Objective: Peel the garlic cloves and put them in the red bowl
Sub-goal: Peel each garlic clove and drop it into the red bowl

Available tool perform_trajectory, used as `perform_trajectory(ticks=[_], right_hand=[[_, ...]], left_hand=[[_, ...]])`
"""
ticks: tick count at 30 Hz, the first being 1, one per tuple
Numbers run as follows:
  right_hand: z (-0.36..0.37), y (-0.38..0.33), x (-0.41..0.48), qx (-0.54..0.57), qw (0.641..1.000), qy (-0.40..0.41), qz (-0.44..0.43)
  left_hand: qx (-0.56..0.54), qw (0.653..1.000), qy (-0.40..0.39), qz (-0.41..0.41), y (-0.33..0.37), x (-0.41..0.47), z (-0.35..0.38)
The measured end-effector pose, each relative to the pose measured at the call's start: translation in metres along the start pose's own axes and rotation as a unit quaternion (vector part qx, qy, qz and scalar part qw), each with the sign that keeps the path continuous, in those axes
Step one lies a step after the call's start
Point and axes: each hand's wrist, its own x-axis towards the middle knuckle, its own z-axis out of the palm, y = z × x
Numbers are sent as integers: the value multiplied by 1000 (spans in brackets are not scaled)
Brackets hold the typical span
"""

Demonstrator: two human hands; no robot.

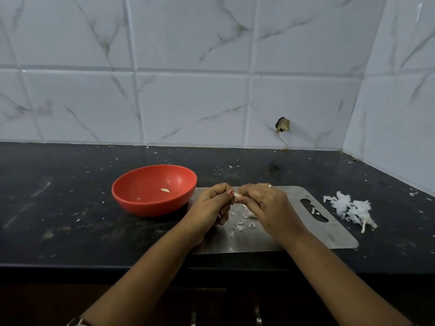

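Observation:
A red bowl [131, 196] stands on the black counter, left of a steel cutting board [336, 234]. One peeled garlic clove [165, 190] lies inside the bowl. Above the board's left part, my left hand [209, 205] and my right hand [266, 203] meet fingertip to fingertip around a small pale garlic clove [237, 195]. Both hands pinch it, and most of the clove is hidden by the fingers. Bits of garlic skin [242, 223] lie on the board beneath the hands.
A heap of white garlic skins [348, 208] lies on the counter right of the board. Small flakes are scattered over the black counter [70, 208]. A tiled wall rises behind and on the right. The counter's front edge runs below the board.

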Motion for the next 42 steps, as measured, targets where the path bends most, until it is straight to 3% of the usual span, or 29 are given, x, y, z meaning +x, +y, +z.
perform_trajectory(ticks=[10,21,26,30,39,42], right_hand=[[3,-2,-1,-80,996,-10,-29],[3,-7,0,132,985,-75,87],[4,-8,0,176,973,-86,120],[6,-8,0,230,956,-97,153],[1,-12,2,414,865,-136,248],[1,-11,4,421,858,-129,266]], left_hand=[[49,998,16,45,-7,2,1],[134,982,37,124,-13,4,-3],[219,958,57,174,-16,6,-5],[252,936,82,233,-16,6,-4],[324,886,111,313,-16,6,-3],[313,891,114,308,-14,6,-3]])
